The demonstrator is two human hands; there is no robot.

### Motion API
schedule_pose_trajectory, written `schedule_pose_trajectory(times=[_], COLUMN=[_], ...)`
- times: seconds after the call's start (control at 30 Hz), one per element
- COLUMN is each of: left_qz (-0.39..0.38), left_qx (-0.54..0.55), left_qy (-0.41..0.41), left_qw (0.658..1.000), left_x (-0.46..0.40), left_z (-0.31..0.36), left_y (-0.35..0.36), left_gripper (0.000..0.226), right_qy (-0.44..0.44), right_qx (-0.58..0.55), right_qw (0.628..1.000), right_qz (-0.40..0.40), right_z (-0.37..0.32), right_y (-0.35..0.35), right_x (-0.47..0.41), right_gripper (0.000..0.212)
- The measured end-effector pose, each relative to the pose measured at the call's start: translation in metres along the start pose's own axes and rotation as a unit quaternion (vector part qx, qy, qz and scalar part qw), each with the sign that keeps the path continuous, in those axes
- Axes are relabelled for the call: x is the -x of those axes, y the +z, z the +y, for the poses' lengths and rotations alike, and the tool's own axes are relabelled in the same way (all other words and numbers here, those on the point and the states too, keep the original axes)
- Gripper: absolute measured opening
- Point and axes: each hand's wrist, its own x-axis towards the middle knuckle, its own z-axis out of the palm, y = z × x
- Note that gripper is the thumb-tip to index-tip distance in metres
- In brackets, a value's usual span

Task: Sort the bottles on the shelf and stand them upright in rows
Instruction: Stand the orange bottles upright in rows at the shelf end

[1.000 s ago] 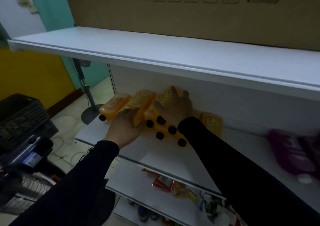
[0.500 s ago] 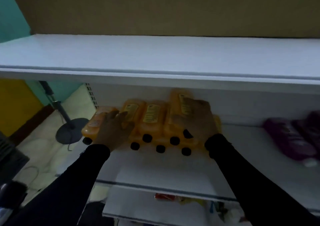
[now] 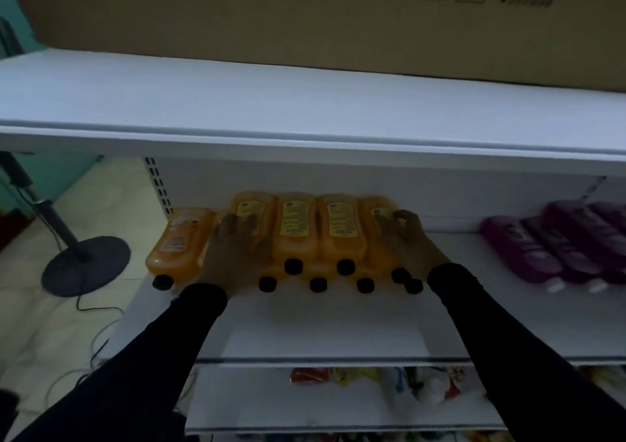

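Note:
Several orange bottles (image 3: 294,228) with black caps lie flat on the white shelf (image 3: 325,326), stacked in two layers with their caps pointing at me. One more orange bottle (image 3: 179,245) lies askew at the stack's left end. My left hand (image 3: 233,251) rests flat on the leftmost upper bottle, fingers straight. At the right end of the stack my right hand (image 3: 406,241) curls its fingers over the rightmost upper bottle (image 3: 376,211). Several purple bottles (image 3: 521,248) with white caps lie on the shelf further right.
The upper shelf board (image 3: 305,129) overhangs the bottles, with a big cardboard box (image 3: 237,18) on top. A stand with a round base (image 3: 84,265) and cables sits on the floor to the left. Snack packets (image 3: 372,380) fill the shelf below.
My hands have spread apart to the two ends of the stack. The orange bottles, jumbled at an angle before, now lie side by side with caps facing me.

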Motion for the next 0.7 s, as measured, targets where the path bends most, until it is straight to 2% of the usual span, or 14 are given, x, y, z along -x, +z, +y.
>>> schedule_pose_trajectory(times=[0.07,0.17,0.2,0.3,0.4,0.47,0.57,0.63,0.7], left_qz=[-0.025,-0.033,-0.017,0.070,0.134,0.084,-0.031,-0.028,-0.002], left_qx=[-0.029,0.060,0.083,0.068,0.020,0.032,0.078,0.063,0.043], left_qy=[0.015,0.009,0.003,-0.034,-0.137,-0.200,-0.191,-0.196,-0.226], left_qw=[0.999,0.998,0.996,0.995,0.981,0.976,0.978,0.978,0.973], left_x=[0.004,0.006,0.007,0.011,0.016,0.023,0.031,0.029,0.024], left_z=[-0.002,-0.005,-0.010,-0.039,-0.076,-0.097,-0.116,-0.121,-0.125], left_y=[-0.004,-0.015,-0.020,-0.034,-0.044,-0.045,-0.038,-0.032,-0.026], left_gripper=[0.057,0.050,0.047,0.039,0.036,0.050,0.077,0.088,0.086], right_qy=[0.001,0.013,-0.017,-0.144,-0.271,-0.311,-0.334,-0.334,-0.325], right_qx=[0.027,0.147,0.158,0.053,0.068,0.053,0.059,0.072,0.087], right_qw=[0.999,0.986,0.983,0.986,0.960,0.948,0.937,0.932,0.933], right_qz=[0.031,0.078,0.090,0.072,0.007,-0.032,-0.085,-0.121,-0.131], right_z=[-0.008,-0.028,-0.039,-0.086,-0.145,-0.179,-0.215,-0.229,-0.235], right_y=[0.005,0.004,0.002,0.003,0.029,0.053,0.086,0.100,0.109], right_x=[-0.005,-0.010,-0.011,-0.016,-0.022,-0.031,-0.042,-0.049,-0.054], right_gripper=[0.052,0.045,0.044,0.039,0.039,0.041,0.048,0.053,0.053])
